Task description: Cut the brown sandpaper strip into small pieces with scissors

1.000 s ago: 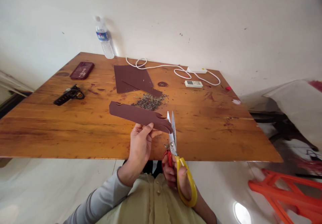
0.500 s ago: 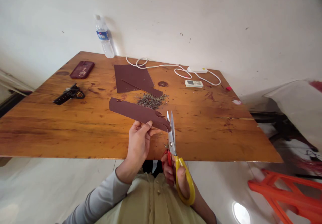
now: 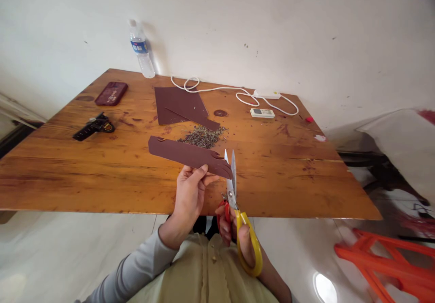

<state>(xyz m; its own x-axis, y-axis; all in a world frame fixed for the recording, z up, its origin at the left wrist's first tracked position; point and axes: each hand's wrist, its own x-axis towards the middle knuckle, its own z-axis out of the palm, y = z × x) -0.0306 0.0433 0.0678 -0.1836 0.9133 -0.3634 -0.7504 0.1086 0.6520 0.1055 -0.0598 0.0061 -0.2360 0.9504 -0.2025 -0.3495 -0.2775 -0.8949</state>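
Note:
My left hand [image 3: 192, 189] pinches the lower edge of a dark brown strip [image 3: 183, 152], thumb on top, and holds it above the table. The strip looks like sandpaper or stiff paper; its right end has curled slits. In my right hand [image 3: 234, 232] is a pair of scissors [image 3: 231, 194] with one red and one yellow handle. Their blades stand slightly apart, pointing away from me, with the strip's right end between or against them. Behind the strip lies a heap of thin dark shreds [image 3: 203, 136].
Brown sheets [image 3: 176, 103] and a narrow cut piece [image 3: 193, 118] lie beyond the heap on the wooden table [image 3: 299, 185]. Around them are a phone [image 3: 111, 94], a black strap-like item [image 3: 93, 127], a bottle [image 3: 142, 51], a white remote [image 3: 262, 113] and a power strip [image 3: 267, 94]. An orange stool [image 3: 384, 257] stands right.
The strip and my left hand have shifted slightly to the right, and the strip's left end has dipped a little. The scissor blades are spread a bit wider.

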